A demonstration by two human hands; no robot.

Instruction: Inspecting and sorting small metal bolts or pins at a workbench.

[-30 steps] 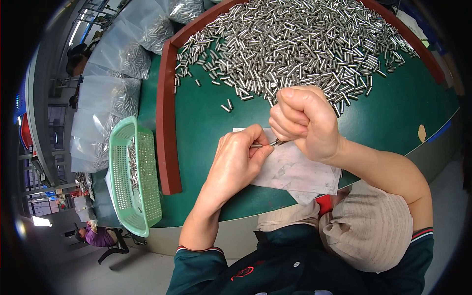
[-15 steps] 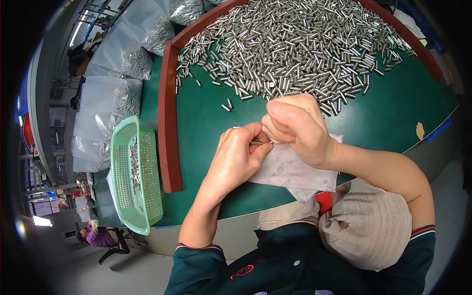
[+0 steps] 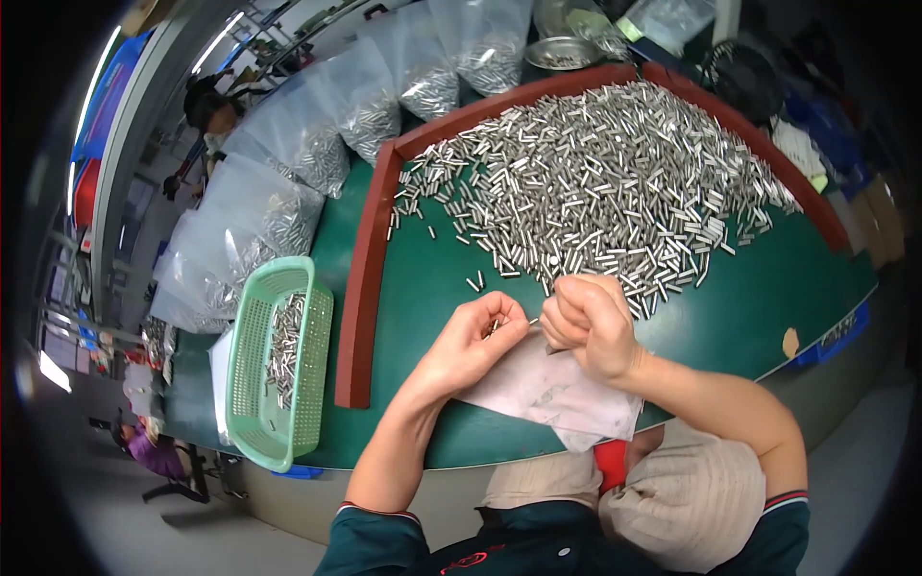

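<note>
Both my hands are close together over a stained white cloth [image 3: 552, 398] at the table's near edge. In my left hand [image 3: 471, 341] the fingers are curled round a small metal pin [image 3: 494, 327]; how many pins sit in the palm is hidden. My right hand [image 3: 595, 326] is a fist just beside the left fingertips. A thin tip shows between the hands, but what the right fingers grip is hidden. Beyond them spreads a large pile of short silvery metal pins [image 3: 595, 182], with a few lying loose in front of it.
Red wooden rails [image 3: 368, 278] border the pile on the green tabletop [image 3: 740, 298]. Left of the rail stands a light green basket [image 3: 314, 355] with pins inside. Clear plastic bags of pins [image 3: 312, 158] line the far left edge. A metal bowl [image 3: 562, 53] and a fan [image 3: 744, 82] stand behind.
The view has shifted, bringing more of the table's far side into sight. My right fist has turned and come lower, beside the left fingertips. The left hand stays curled.
</note>
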